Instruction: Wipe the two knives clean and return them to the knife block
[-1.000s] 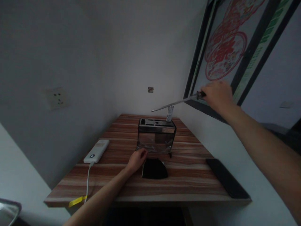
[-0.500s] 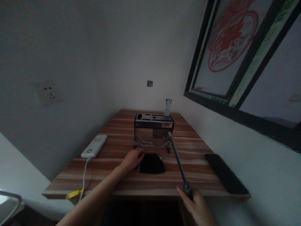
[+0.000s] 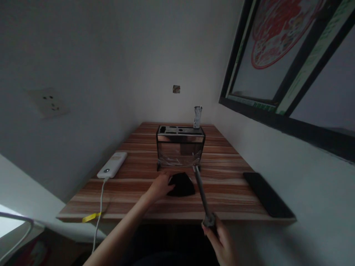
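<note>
My left hand [image 3: 160,187] is at the left edge of a folded black cloth piece [image 3: 181,184] lying on the table, its thumb over the cloth and its fingers closed at that edge. Held in my right hand [image 3: 220,240], by its dark lower end, is a long thin grey metal rod [image 3: 202,192]. The rod slants up and left, its tip just right of the cloth, in front of a rack. That dark-framed rack [image 3: 180,138] has a slotted metal top and a clear plastic sheet on its front. A clear tumbler-like object [image 3: 197,117] stands at its right rear.
A white power bank [image 3: 113,164] with a white cable [image 3: 101,201] lies on the left of the striped wooden table [image 3: 133,162]. A yellow strip [image 3: 91,217] hangs over the front edge. On the right lies a black phone [image 3: 267,194]. Walls border the table, with a framed window [image 3: 255,105] at right.
My left thumb has moved onto the cloth, which has shifted and bunched slightly. My right hand has moved left, and the rod's tip has dropped from the rack's front to beside the cloth.
</note>
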Available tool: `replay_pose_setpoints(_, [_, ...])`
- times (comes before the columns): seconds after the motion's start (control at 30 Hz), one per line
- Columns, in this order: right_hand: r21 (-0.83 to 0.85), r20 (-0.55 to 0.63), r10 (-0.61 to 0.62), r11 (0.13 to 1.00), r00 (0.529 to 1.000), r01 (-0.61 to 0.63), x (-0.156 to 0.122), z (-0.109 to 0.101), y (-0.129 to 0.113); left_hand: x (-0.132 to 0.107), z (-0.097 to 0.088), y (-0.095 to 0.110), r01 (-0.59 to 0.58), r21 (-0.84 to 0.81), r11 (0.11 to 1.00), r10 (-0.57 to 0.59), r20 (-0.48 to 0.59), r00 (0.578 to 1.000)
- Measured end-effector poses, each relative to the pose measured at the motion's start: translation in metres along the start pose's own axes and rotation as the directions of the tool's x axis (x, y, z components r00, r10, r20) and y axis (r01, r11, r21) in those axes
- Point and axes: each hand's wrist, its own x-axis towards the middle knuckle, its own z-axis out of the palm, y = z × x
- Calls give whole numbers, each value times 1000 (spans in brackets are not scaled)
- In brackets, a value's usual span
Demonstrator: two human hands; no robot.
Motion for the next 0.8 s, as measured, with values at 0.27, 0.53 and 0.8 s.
replay_pose_setpoints(0.27, [51,160,-76,996,984,68,-6,22,-32,-11,-1,4,25,-298,954,-44,-56,997])
replay_pose_setpoints(0.53, [123,236,96,984,967,-127,-16,33,-39,-51,-11,38,201,-942,270,-187,153,970])
replay_pose_setpoints(0.8, [157,260,81,980,962,-125,-19,52,-56,-93,5,56,335,-928,-164,-357,373,857])
